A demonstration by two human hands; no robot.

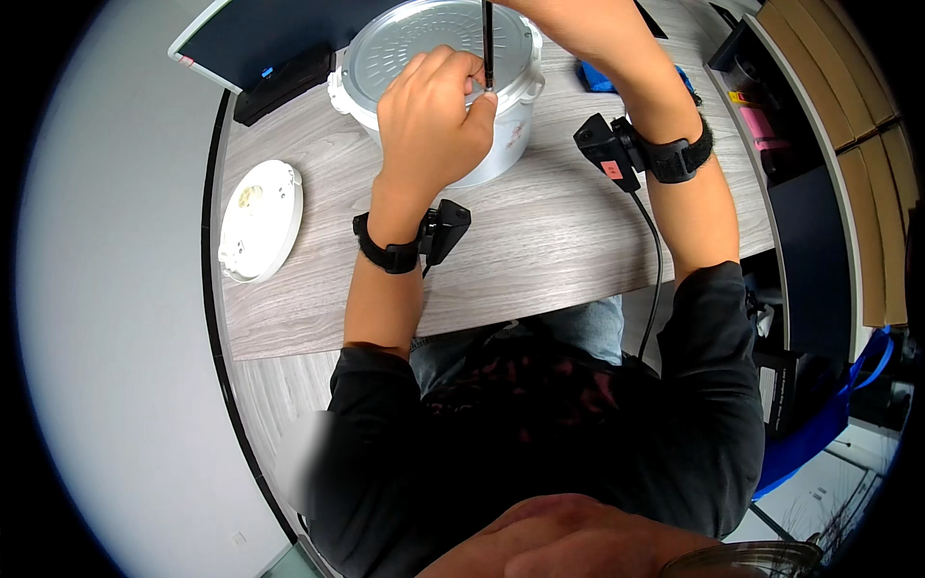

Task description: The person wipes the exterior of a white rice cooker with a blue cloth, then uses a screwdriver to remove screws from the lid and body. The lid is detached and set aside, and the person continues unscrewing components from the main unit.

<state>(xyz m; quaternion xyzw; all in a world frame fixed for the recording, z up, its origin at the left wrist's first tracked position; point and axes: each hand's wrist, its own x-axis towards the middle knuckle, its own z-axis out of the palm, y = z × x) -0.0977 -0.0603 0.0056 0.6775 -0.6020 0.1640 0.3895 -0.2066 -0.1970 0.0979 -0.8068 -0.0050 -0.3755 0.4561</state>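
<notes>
A white, bucket-shaped appliance (506, 149) with a grey round top face and lugs around its rim stands at the table's far side. My left hand (434, 120) rests over that face, fingers curled, thumb and forefinger pinched at the lower end of an upright dark shaft (488, 43) that looks like a screwdriver. What sits under its tip is hidden. My right hand (588, 27) reaches in from the right above the appliance. Its fingers are cut off by the upper edge, so its grip on the shaft's upper end does not show.
A white round cover (262, 222) lies on the wood-grain table (540, 231) at left. Behind it are a monitor (260, 39) and a black box (284, 87). Blue cloth-like material (597, 79) lies beyond my right forearm. A shelf with brown boxes (877, 222) stands at right.
</notes>
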